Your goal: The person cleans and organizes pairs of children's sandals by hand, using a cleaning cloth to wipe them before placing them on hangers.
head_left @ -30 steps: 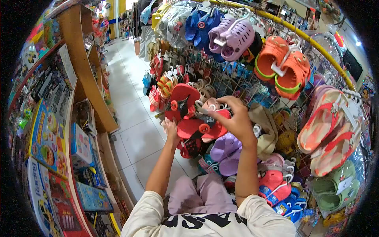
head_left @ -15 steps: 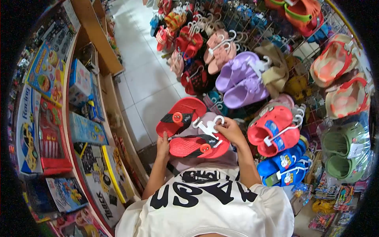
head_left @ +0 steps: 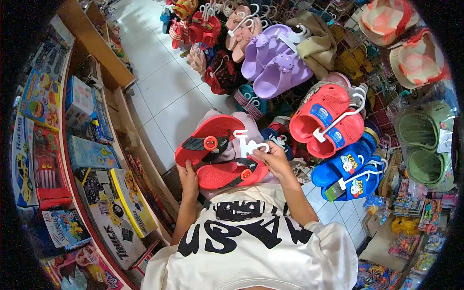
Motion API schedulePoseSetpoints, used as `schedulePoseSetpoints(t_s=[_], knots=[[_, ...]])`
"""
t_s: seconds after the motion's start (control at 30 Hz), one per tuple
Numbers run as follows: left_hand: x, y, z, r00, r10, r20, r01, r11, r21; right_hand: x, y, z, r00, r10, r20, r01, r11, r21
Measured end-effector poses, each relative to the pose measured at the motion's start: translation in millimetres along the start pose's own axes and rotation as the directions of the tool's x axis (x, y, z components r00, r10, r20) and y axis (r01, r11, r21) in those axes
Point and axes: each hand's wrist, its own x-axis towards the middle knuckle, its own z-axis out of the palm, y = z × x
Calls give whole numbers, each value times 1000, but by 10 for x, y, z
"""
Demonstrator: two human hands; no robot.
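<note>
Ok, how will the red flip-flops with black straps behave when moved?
The red flip-flops with black straps will probably flex slightly and spring back, since the soles look like moulded foam. They seem light for their size: the left hand holds just an edge, the right hand the white plastic hanger. They might swing, as the hanger appears to join them.

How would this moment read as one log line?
left hand: holding red sandals | right hand: holding white hanger | nearby: purple sandals, blue slippers
</note>
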Motion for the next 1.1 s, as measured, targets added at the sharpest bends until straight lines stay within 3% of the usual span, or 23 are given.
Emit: schedulePoseSetpoints(t_s=[0.03,0.13,0.23,0.27,0.3,0.37,0.4,0.43,0.5,0.53,0.57,0.63,0.77,0.8,0.83,0.9,0.97,1.03,1.1], knots=[[-13,-2,13,1000,16,7,-16,999,-32,-22,-2,20,1000,-28,-5,28,1000,-13],[-106,5,130,999,-17,-41,22,991,134,-46,-21,70,992,-126,-4,126,992,-20],[-199,30,301,992,-47,-120,57,995,81,-70,-73,98,914,-373,-157,396,905,157],[-174,-25,272,985,-29,-167,69,968,240,-113,-161,121,872,-458,-175,470,882,37],[-139,-43,208,993,-17,-116,63,910,409,-139,-205,45,850,-516,-106,508,856,-95],[-65,17,169,999,15,39,-32,877,479,-208,-388,73,760,-650,-5,644,753,-135],[-68,73,191,997,-14,75,-22,886,463,-288,-523,75,791,-608,60,610,778,-151],[-87,85,239,998,-7,57,-20,891,453,-341,-596,107,811,-585,-28,578,807,-122],[-93,116,268,997,-6,80,-31,890,454,-471,-888,266,899,-431,-77,438,875,207],[-70,80,255,996,7,86,-45,894,446,-441,-912,216,913,-407,-19,392,867,307],[-49,16,232,996,18,91,-56,897,439,-408,-931,202,868,-487,100,431,837,337],[-15,-26,205,994,24,103,-67,897,436,-335,-981,173,843,-448,297,184,761,622],[24,-61,169,992,27,121,-78,895,439,-453,-1129,331,816,-520,253,287,743,604],[31,-87,158,992,33,123,-83,897,435,-508,-1247,319,895,-415,162,224,733,642],[38,-114,150,993,26,115,-73,902,426,-484,-1299,216,878,-407,251,156,741,653],[69,-151,160,995,16,101,-56,913,403,-545,-1431,155,887,-446,120,294,746,597],[72,-125,153,992,-1,125,-54,899,435,-719,-1591,176,779,-625,-48,616,749,245],[72,-88,157,990,-25,140,-41,891,452,-885,-1746,166,739,-646,-192,658,753,-6],[63,-55,169,988,-58,145,-15,889,457,-937,-1825,-1,652,-739,-171,716,674,-182]])
